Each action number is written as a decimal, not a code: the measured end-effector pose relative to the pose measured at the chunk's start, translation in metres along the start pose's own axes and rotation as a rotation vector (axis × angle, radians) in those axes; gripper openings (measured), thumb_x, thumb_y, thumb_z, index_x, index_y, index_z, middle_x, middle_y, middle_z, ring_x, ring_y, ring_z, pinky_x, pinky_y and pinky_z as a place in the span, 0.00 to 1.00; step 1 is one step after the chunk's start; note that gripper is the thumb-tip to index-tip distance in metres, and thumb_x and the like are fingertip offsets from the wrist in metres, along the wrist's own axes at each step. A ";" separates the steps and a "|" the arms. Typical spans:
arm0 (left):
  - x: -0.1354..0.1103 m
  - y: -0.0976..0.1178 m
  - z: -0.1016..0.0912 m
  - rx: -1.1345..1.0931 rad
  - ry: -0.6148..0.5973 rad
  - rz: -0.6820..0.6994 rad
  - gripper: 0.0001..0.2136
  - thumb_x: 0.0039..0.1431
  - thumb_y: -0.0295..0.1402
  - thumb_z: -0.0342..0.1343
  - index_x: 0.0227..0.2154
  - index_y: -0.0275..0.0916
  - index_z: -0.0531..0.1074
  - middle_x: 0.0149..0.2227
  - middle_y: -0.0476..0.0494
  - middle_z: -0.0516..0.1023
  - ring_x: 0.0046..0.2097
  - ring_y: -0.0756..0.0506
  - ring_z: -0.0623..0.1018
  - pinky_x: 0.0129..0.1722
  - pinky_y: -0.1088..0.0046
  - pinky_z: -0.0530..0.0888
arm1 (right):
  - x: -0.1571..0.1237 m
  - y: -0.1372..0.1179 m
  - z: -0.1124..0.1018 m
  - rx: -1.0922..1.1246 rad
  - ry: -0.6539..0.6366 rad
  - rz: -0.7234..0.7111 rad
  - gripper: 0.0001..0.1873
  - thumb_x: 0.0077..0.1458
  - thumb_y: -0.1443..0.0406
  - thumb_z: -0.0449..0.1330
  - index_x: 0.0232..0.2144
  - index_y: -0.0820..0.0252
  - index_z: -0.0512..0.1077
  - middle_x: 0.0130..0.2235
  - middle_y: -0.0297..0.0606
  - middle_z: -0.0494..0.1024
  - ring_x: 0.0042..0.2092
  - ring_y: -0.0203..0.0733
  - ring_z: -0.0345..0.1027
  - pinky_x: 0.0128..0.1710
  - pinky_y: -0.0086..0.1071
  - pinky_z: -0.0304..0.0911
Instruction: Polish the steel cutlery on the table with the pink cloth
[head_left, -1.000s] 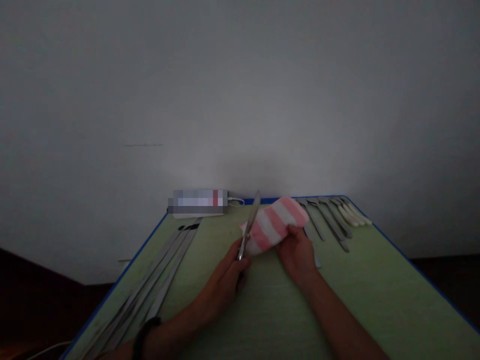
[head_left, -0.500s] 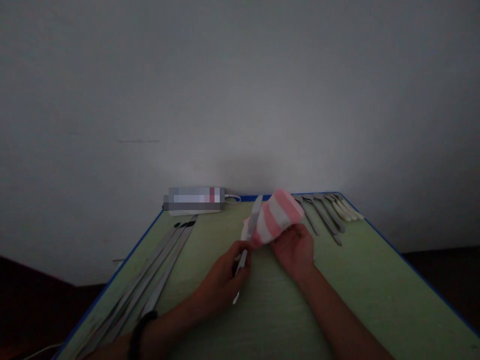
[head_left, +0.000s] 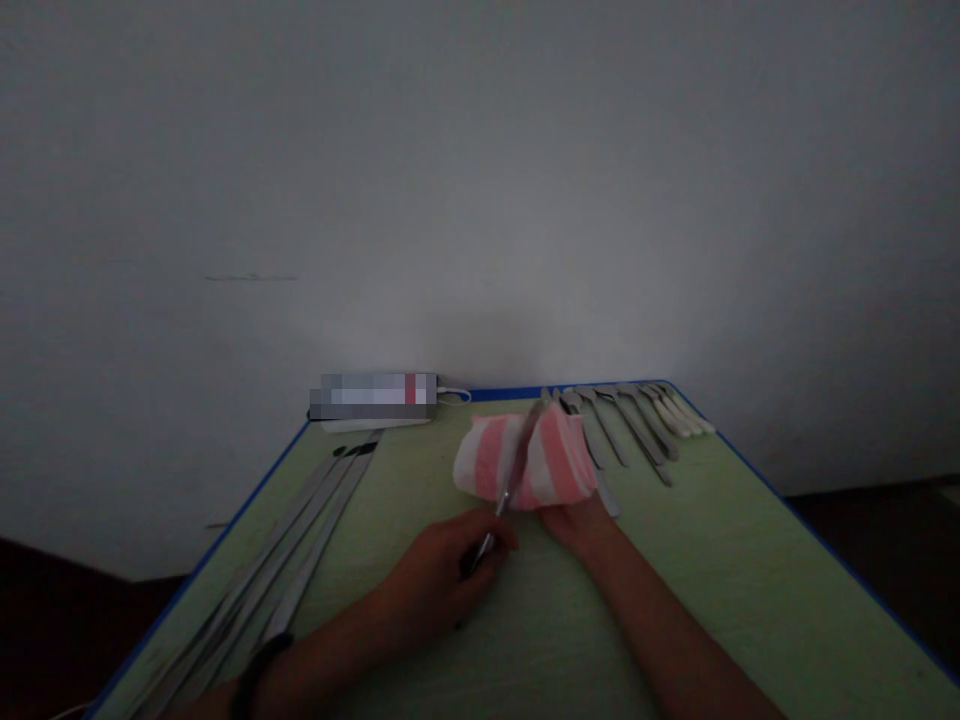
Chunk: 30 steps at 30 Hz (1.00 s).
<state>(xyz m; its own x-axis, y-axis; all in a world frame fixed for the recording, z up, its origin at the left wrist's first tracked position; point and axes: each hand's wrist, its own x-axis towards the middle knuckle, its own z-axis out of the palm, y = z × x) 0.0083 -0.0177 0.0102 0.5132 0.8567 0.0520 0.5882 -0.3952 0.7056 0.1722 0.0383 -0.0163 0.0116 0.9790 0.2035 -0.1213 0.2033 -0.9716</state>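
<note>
Near the middle of the table, my left hand [head_left: 465, 560] is closed round the handle of a table knife [head_left: 517, 462], its blade pointing up and away. Behind and against the blade is a pink-and-white striped cloth [head_left: 559, 465], bunched and draped to both sides of it. My right hand [head_left: 581, 522] holds the cloth from below on the right; its fingers are mostly hidden under the fabric.
Several metal utensils [head_left: 637, 435], some with white handles [head_left: 679, 415], lie in a row at the back right. Long flat metal strips [head_left: 300, 535] lie along the left side. A blurred-out box [head_left: 375, 395] with a white cable [head_left: 455, 396] stands by the wall.
The cloth has spread to the left behind the knife blade and sits lower. My right hand has moved down and under the cloth. The view has shifted slightly.
</note>
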 end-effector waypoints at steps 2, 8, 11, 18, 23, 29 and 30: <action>-0.001 0.001 -0.001 0.026 -0.025 0.033 0.07 0.57 0.27 0.47 0.34 0.41 0.70 0.32 0.50 0.73 0.31 0.50 0.70 0.31 0.78 0.66 | -0.003 -0.003 0.004 0.187 -0.111 0.124 0.15 0.56 0.57 0.49 0.36 0.57 0.71 0.34 0.39 0.78 0.39 0.42 0.72 0.37 0.37 0.69; -0.002 0.005 0.000 0.081 -0.054 0.060 0.07 0.59 0.28 0.46 0.35 0.41 0.69 0.31 0.51 0.72 0.29 0.51 0.70 0.31 0.78 0.65 | -0.004 -0.010 0.012 0.639 -0.141 0.406 0.12 0.46 0.60 0.63 0.31 0.63 0.71 0.28 0.34 0.77 0.32 0.38 0.71 0.35 0.31 0.67; -0.003 0.009 -0.003 0.110 -0.082 0.090 0.07 0.60 0.28 0.46 0.35 0.41 0.69 0.31 0.51 0.71 0.29 0.51 0.70 0.30 0.78 0.64 | 0.001 -0.008 0.011 0.732 0.009 0.414 0.09 0.48 0.63 0.61 0.32 0.62 0.71 0.29 0.33 0.77 0.30 0.35 0.70 0.33 0.29 0.67; -0.009 0.015 -0.015 0.162 -0.232 0.210 0.13 0.55 0.31 0.56 0.44 0.46 0.69 0.37 0.51 0.73 0.35 0.49 0.73 0.37 0.75 0.65 | 0.014 -0.002 0.006 0.811 0.200 0.392 0.07 0.50 0.63 0.57 0.24 0.60 0.69 0.22 0.30 0.71 0.22 0.33 0.63 0.24 0.26 0.63; -0.010 0.009 -0.013 0.165 -0.272 0.287 0.14 0.58 0.37 0.56 0.47 0.50 0.68 0.42 0.49 0.73 0.41 0.46 0.74 0.42 0.73 0.65 | 0.015 -0.001 0.007 0.819 0.186 0.367 0.05 0.48 0.66 0.58 0.23 0.61 0.71 0.21 0.30 0.72 0.20 0.30 0.59 0.20 0.23 0.59; -0.006 0.002 -0.007 0.092 -0.170 0.218 0.12 0.62 0.33 0.50 0.48 0.46 0.68 0.40 0.47 0.72 0.37 0.48 0.73 0.39 0.74 0.68 | 0.011 -0.002 0.007 0.824 0.101 0.381 0.02 0.45 0.68 0.61 0.26 0.62 0.72 0.26 0.33 0.76 0.27 0.33 0.67 0.31 0.26 0.66; -0.005 0.001 -0.006 0.065 -0.143 0.199 0.12 0.62 0.32 0.49 0.49 0.45 0.67 0.40 0.47 0.71 0.37 0.49 0.73 0.38 0.75 0.68 | 0.009 -0.003 0.007 0.825 0.074 0.397 0.04 0.46 0.68 0.61 0.28 0.63 0.73 0.27 0.34 0.77 0.28 0.34 0.68 0.33 0.28 0.67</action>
<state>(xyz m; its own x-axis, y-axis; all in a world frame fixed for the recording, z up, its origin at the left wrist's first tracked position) 0.0021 -0.0203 0.0151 0.7038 0.7057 0.0815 0.5032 -0.5762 0.6441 0.1657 0.0464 -0.0105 -0.1223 0.9792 -0.1621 -0.7994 -0.1940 -0.5686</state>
